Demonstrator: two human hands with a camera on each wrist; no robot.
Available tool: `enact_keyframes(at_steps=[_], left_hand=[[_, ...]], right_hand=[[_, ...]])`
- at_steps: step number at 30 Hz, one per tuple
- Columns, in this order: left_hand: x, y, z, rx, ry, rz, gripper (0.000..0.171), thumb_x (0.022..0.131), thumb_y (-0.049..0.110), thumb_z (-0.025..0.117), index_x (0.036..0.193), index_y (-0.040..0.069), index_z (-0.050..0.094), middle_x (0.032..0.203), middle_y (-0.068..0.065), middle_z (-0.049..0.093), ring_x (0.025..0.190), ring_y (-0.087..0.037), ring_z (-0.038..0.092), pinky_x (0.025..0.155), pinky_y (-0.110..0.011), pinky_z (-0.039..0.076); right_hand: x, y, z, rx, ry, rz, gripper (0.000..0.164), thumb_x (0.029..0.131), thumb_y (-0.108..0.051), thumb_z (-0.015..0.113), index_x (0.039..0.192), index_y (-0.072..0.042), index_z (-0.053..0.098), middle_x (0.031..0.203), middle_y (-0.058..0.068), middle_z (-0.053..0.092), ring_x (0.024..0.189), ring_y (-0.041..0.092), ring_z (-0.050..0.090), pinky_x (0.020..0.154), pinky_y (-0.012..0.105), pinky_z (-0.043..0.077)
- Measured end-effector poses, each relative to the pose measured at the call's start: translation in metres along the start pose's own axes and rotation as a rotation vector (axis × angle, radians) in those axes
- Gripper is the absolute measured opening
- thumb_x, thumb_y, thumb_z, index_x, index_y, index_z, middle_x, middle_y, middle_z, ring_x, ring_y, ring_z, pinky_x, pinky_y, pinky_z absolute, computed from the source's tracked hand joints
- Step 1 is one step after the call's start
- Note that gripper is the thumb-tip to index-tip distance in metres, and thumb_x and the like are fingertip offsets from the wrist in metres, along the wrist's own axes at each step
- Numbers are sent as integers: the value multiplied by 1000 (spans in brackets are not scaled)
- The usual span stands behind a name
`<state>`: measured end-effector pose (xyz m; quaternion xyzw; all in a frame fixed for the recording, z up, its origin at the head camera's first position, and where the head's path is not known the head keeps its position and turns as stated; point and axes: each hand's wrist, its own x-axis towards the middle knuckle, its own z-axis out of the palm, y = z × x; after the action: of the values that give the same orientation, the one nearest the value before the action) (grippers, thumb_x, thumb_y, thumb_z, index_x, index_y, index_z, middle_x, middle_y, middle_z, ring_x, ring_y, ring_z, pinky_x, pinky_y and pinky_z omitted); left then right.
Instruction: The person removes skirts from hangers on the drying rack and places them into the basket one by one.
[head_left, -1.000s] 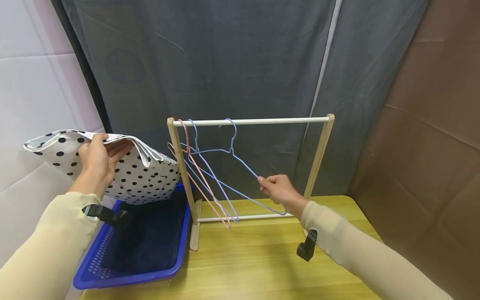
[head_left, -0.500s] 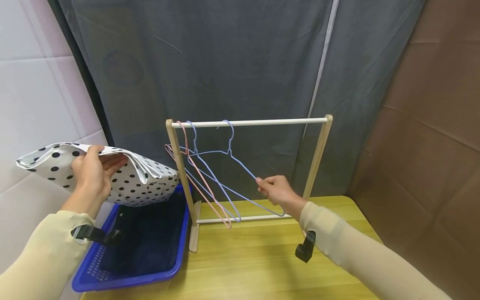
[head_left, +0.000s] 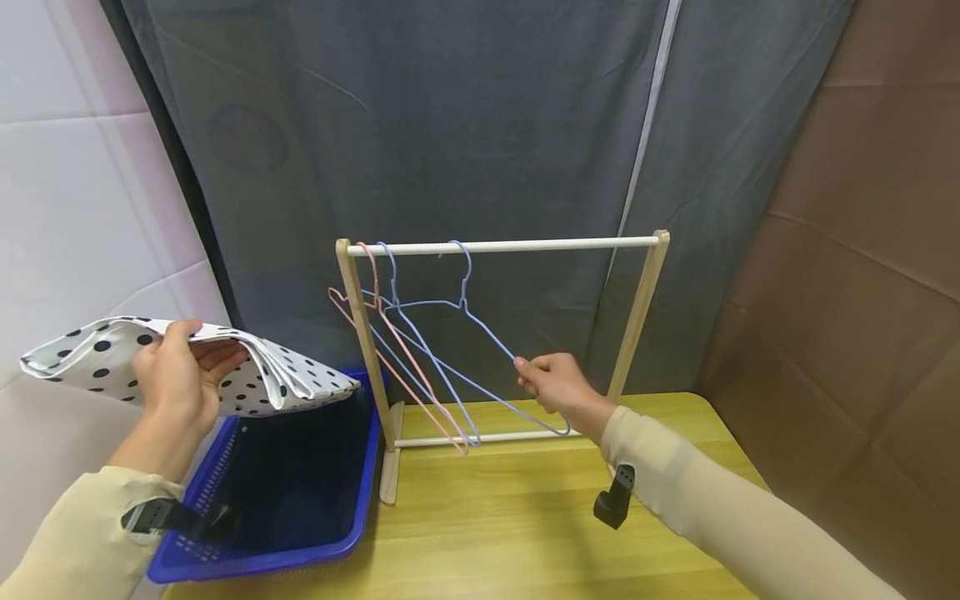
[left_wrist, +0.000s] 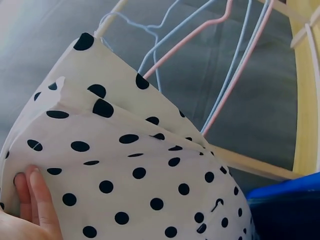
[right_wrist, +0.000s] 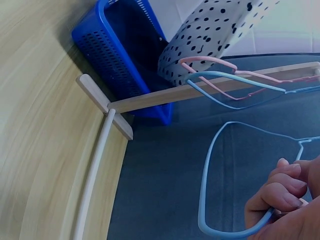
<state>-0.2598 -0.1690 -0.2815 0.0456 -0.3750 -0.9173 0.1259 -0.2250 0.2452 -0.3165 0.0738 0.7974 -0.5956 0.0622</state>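
My left hand (head_left: 178, 375) holds a folded white cloth with black dots (head_left: 300, 371), thumb on top and fingers beneath the folds. The cloth hangs over the back of the blue basket; in the left wrist view its dotted side (left_wrist: 135, 185) fills much of the picture. My right hand (head_left: 558, 383) pinches the shoulder of a blue hanger (head_left: 487, 329), whose hook stays over the rack's white top bar (head_left: 555, 245). To its left, another blue hanger (head_left: 423, 346) and a pink hanger (head_left: 397, 333) hang close together by the left post.
A blue basket (head_left: 352, 537) with dark cloth (head_left: 292, 483) inside stands left of the rack. The wooden rack's left post (head_left: 365, 342) separates basket and hangers. Beneath lies the yellow wood-grain table (head_left: 480, 508), with a grey curtain (head_left: 487, 125) behind.
My left hand has moved down and slightly left with the dotted cloth, which has tipped flatter. The right hand and the blue hanger have barely moved.
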Motion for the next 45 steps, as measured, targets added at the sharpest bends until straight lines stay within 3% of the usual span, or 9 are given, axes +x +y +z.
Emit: enact_keyframes(at_steps=[10,21,27,31,37,41,45], left_hand=[[-19,-10,-17,37,-60,-28,14,96,8,50,85,3,54,61,-13,70,51,-25,69,46,-36,58],[-36,-11,-23,138,41,-138,25,96,6,43,75,5,57,57,-11,69,49,-23,68,47,-35,58],[-44,-13,-32,239,63,-196,31,96,7,40,72,8,59,57,-9,70,50,-21,69,50,-34,59],[-48,-19,-35,312,83,-243,36,96,9,39,67,10,62,56,-7,70,51,-19,69,51,-34,60],[-52,-37,-33,480,172,-294,38,94,13,39,63,13,62,52,-3,68,48,-16,68,50,-31,59],[-49,-47,-31,524,184,-278,38,94,14,38,64,13,61,50,-2,67,48,-14,68,50,-29,58],[-42,-54,-29,565,196,-219,33,94,14,38,68,13,59,49,1,66,45,-12,66,48,-27,57]], right_hand=[[-2,-1,1,7,-2,-1,34,99,-30,55,74,-7,59,56,-3,45,46,7,31,44,20,25],[-3,-2,-1,4,-4,-3,34,99,-30,54,74,-8,59,58,-2,46,46,7,31,44,20,25],[-4,-4,-2,-15,-9,-14,34,99,-31,54,75,-7,60,57,-3,46,46,7,31,44,20,26],[-4,-5,-4,-22,-7,-17,34,99,-31,54,75,-7,60,57,-4,46,46,7,31,44,20,26],[-3,-4,-4,-21,-8,-14,34,99,-31,54,77,-6,61,58,-3,46,46,7,31,44,20,26],[-3,-3,-3,-19,-14,-11,33,99,-31,54,77,-6,61,58,-2,46,46,7,31,44,21,26],[-3,-2,-2,-15,-11,-14,33,99,-31,54,77,-7,60,57,-2,45,46,7,30,44,21,25]])
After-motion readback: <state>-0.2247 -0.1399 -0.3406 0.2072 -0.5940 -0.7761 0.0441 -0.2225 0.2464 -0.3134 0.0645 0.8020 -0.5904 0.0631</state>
